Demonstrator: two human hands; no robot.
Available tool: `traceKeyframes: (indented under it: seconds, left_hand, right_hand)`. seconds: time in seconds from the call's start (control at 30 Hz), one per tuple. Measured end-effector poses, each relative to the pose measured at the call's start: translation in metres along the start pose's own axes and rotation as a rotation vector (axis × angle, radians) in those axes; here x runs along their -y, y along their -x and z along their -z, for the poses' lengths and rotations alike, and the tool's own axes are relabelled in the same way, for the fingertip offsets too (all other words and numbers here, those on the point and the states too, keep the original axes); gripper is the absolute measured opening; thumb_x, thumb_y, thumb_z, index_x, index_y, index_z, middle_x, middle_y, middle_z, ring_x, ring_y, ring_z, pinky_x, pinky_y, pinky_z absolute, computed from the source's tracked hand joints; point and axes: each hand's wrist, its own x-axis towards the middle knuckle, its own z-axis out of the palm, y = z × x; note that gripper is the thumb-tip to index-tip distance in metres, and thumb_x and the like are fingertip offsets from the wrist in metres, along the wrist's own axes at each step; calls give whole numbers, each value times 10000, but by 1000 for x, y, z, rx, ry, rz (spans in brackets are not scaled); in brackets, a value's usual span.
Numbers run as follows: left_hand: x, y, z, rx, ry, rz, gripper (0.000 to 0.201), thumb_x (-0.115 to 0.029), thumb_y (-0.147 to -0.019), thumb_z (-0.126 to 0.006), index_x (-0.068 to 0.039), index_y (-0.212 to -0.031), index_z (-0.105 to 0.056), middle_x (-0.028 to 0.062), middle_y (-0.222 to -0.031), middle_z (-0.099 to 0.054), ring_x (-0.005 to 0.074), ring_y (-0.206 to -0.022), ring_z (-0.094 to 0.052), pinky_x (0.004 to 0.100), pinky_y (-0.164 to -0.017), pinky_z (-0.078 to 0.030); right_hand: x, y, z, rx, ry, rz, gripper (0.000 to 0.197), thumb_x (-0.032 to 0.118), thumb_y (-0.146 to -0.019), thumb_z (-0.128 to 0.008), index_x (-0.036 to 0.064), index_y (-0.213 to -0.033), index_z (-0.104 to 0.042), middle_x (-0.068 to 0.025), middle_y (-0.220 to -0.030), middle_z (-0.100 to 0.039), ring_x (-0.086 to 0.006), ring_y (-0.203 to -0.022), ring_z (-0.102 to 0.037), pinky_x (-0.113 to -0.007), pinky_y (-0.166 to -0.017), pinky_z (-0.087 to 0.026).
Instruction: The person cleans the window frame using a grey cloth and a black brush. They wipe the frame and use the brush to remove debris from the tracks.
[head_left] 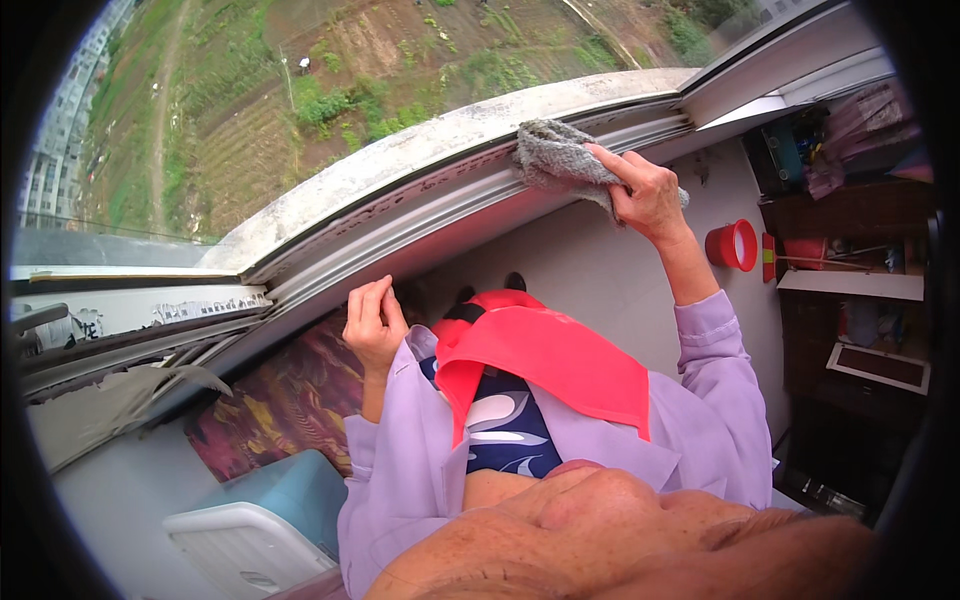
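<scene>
Cloth (560, 163) in right hand (648, 192), bulk leftward over window track (410, 215)

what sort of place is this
Probably a home, perhaps an enclosed balcony on an upper floor: a window frame with long rails runs along one side, fields lie well below outside, and dark shelving holding odds and ends stands indoors.

At the window track (400, 222), a cloth (552, 158) is held in the right hand (645, 190); a bucket (731, 246) is placed farther right, a storage box (262, 525) to the left.
</scene>
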Motion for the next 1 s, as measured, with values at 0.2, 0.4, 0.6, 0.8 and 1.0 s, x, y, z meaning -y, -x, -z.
traceKeyframes:
  seconds: [0.2, 0.4, 0.6, 0.8, 1.0]
  left_hand:
    - [-1, -2, -8, 3, 25, -31, 182, 53, -807, -647, -57, -948, -683, 90, -850, -631, 186, -688, -627, 284, -579, -501]
    - [-1, -6, -4, -3, 23, -58, 186, 48, -791, -658, -60, -940, -686, 87, -853, -637, 199, -671, -634, 284, -559, -498]
    - [0, -11, 17, -156, -33, -40, 208, 48, -755, -662, -51, -938, -666, 95, -857, -627, 262, -686, -644, 339, -590, -520]
    - [12, -9, 41, -296, -124, 4, 196, 62, -757, -646, -45, -919, -666, 98, -850, -624, 272, -703, -645, 344, -607, -519]
    - [19, -5, 50, -329, -159, 38, 166, 40, -753, -635, -49, -892, -640, 93, -844, -618, 286, -704, -640, 358, -608, -515]
  right_hand:
    - [-45, 23, 19, -89, 194, -210, 516, 118, -767, -611, 297, -1250, -605, -84, -733, -571, -309, -664, -592, -414, -623, -490]
    - [31, 29, 13, -142, -273, -50, 575, -76, -683, -588, 117, -1223, -629, -110, -730, -563, -257, -592, -557, -342, -586, -476]
    - [125, -8, -25, -11, -231, 327, 612, -29, -624, -602, 161, -1204, -653, -76, -639, -427, -233, -525, -497, -363, -505, -424]
    - [192, -40, -46, 70, -155, 554, 608, 96, -693, -678, 220, -1281, -591, -62, -705, -463, -229, -573, -554, -366, -516, -456]
    - [237, -52, -74, 71, -150, 622, 581, 108, -747, -647, 238, -1306, -559, -72, -737, -476, -237, -589, -569, -370, -521, -476]
